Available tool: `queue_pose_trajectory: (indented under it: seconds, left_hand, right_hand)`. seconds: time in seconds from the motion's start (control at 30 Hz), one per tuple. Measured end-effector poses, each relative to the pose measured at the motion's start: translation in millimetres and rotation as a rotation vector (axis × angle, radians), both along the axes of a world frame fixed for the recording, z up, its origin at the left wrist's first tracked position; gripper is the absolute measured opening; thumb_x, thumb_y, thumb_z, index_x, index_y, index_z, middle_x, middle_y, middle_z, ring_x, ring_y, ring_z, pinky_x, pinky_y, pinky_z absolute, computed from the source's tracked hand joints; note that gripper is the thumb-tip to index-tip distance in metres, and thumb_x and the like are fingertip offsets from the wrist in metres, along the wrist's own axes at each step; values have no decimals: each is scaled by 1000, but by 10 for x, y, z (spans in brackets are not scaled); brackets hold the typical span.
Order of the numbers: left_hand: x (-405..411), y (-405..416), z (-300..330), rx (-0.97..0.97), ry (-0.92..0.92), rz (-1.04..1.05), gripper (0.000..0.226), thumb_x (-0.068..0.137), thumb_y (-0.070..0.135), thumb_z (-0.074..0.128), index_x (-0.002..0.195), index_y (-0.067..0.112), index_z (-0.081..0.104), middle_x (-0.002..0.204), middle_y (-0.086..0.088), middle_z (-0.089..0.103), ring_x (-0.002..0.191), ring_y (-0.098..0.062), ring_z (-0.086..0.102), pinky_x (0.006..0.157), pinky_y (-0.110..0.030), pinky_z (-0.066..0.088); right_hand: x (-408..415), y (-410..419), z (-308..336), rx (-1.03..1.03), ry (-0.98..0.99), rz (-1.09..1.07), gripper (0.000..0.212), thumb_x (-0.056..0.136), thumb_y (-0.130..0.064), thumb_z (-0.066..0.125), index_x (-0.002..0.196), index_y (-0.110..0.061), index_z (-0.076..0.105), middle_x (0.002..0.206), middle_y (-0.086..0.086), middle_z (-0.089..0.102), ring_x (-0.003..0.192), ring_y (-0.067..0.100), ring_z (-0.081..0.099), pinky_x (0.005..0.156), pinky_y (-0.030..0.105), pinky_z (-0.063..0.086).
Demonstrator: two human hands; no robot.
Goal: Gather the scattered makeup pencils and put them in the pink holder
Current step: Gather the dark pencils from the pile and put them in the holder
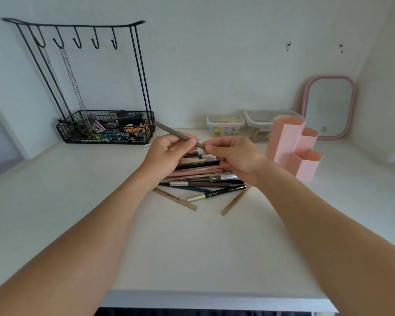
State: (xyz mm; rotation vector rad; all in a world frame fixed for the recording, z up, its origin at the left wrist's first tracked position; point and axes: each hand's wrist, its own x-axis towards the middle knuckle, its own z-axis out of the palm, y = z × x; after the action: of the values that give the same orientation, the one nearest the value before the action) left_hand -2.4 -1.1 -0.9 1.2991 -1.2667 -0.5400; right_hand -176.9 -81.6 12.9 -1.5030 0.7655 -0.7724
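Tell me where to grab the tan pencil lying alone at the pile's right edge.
Pinch the tan pencil near its lower end, probably coming from the right. It lies flat and slanted on the table, that end clear of the pile.

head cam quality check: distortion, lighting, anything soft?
Head view: strong wide-angle bowing, table edge curved, forearms stretched; light soft and even, shadows faint, no glare, even on the mirror; pencil pile fairly sharp, left hand and right hand on the grey pencil slightly soft, corners dim.
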Motion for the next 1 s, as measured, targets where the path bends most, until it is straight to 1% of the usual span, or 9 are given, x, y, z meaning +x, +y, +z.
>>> queue_pose_trajectory:
  seconds: [0.17,0.23,0.33,0.47,0.57,0.67,0.77,0.9,1.0]
  left_hand:
    - [34,-19,18,-25,99,45,16,102,25,59,104,15,71,101,2,78,100,-15,73,74,-28,57]
    - [62,-25,42,-45,147,64,19,104,26,53,102,13,67,99,1,78,100,-17,73,71,-27,57]
    - [42,-33,53,-61,200,50,21,109,25,42,96,14,55,90,-3,77,93,-22,75,70,-30,57]
    - [12,-62,21,-109,129,55,22,111,20,31,95,15,45,69,-4,60,74,-22,73,69,-35,58]
    - [20,-52,32,-127,73,95,24,111,20,31,92,16,46,64,2,35,50,-12,47,54,-33,51]
    - [36,-29,45,-104,112,94,29,111,27,33,89,17,49,62,7,28,49,-9,23,43,-24,22]
    - [42,-18,41,-97,104,66,32,111,33,32,92,15,51,64,3,26,52,-11,19,45,-29,15]
    - [-3,-16,40,-82,92,34,31,110,31,36,101,7,52,64,4,27,54,-13,22,49,-30,20]
    - [-35,-18,39,-68,70,30,28,110,28,37,103,6,53,65,4,28,54,-11,24,51,-33,18]
  right_hand:
    - [-85,-53,94,-431,268,-71,17,84,-31,79,98,-21,76,85,-9,70,58,-5,54,65,18,43]
    - [-204,-87,204,-595,419,42,24,79,-35,82,96,-21,75,89,-8,71,56,-12,54,64,12,40]
    - [-340,-103,304,-648,599,256,23,74,-29,86,92,-20,75,80,-10,68,53,-9,53,55,8,35]
    - [-361,-135,320,-722,762,304,18,74,-28,86,88,-25,76,84,-11,71,57,-10,53,59,15,34]
    - [-400,-147,330,-708,799,344,14,76,-28,85,87,-28,76,87,-10,73,60,-12,53,61,15,35]
    - [-411,-159,302,-710,824,339,15,74,-27,86,85,-29,76,86,-10,72,61,-11,53,62,15,36]
    - [-409,-180,288,-706,802,321,11,77,-26,84,85,-27,77,83,-11,70,58,-11,53,56,9,37]
    - [-373,-175,281,-741,751,304,3,83,-23,79,85,-20,78,80,-15,70,62,-14,55,64,12,39]
    - [-356,-132,270,-750,760,322,5,81,-22,81,85,-21,77,76,-18,66,61,-16,54,57,3,37]
